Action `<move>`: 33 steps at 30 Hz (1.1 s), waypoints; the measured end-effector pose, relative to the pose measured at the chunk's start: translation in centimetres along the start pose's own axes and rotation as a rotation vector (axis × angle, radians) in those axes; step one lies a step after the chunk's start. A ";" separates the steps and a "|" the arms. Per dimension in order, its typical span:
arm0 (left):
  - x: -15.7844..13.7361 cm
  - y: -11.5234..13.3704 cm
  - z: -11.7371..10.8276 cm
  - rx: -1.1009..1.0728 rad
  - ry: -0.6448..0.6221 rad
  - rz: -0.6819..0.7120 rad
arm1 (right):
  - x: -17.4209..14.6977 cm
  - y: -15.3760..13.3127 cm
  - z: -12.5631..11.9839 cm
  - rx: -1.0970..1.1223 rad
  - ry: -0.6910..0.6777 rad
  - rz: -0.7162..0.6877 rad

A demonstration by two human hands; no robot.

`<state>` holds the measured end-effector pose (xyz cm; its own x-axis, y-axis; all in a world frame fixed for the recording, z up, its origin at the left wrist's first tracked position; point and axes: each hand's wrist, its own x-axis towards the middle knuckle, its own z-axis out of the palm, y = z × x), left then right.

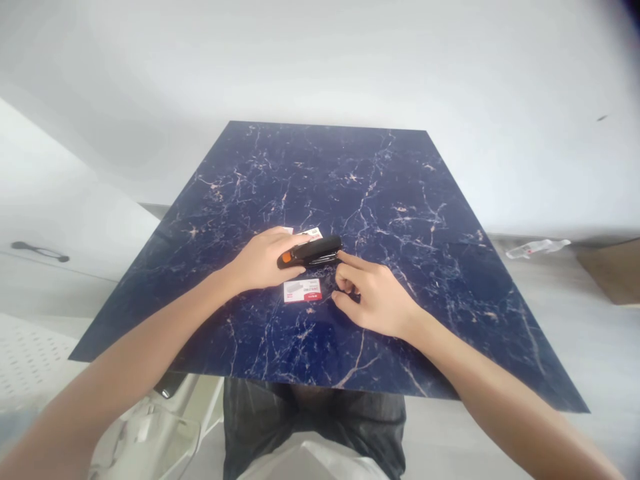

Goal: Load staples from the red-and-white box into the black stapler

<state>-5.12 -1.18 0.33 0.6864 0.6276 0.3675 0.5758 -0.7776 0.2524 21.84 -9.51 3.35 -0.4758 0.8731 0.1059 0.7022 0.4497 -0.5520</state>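
A black stapler [316,251] with an orange patch at its left end lies across the middle of the view. My left hand [265,257] is closed round that left end, thumb on the near side and fingers over the far side. From the right, my right hand [373,293] reaches in with its index fingertip at the stapler's other end. Its remaining fingers are curled, the thumb stands apart, and nothing shows in its grasp. Just in front of the stapler is a small white and red staple box [303,291]. Another white and red box [315,233] is partly hidden behind the stapler.
The dark blue marbled table [325,173] has white veins and stands near a pale wall. On the floor at right are a clear plastic bottle [537,249] and a cardboard box [613,270]. A white cabinet with a dark handle [40,251] is at left.
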 end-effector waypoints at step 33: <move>-0.7 2.1 -0.7 -0.292 -0.302 -0.011 | 0.6 2.0 2.6 0.598 0.218 0.163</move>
<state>-4.72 -3.29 1.18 0.8055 0.5850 0.0951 0.4637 -0.7219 0.5137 21.55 -8.54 0.20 -0.2262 0.9675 0.1128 0.3108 0.1815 -0.9330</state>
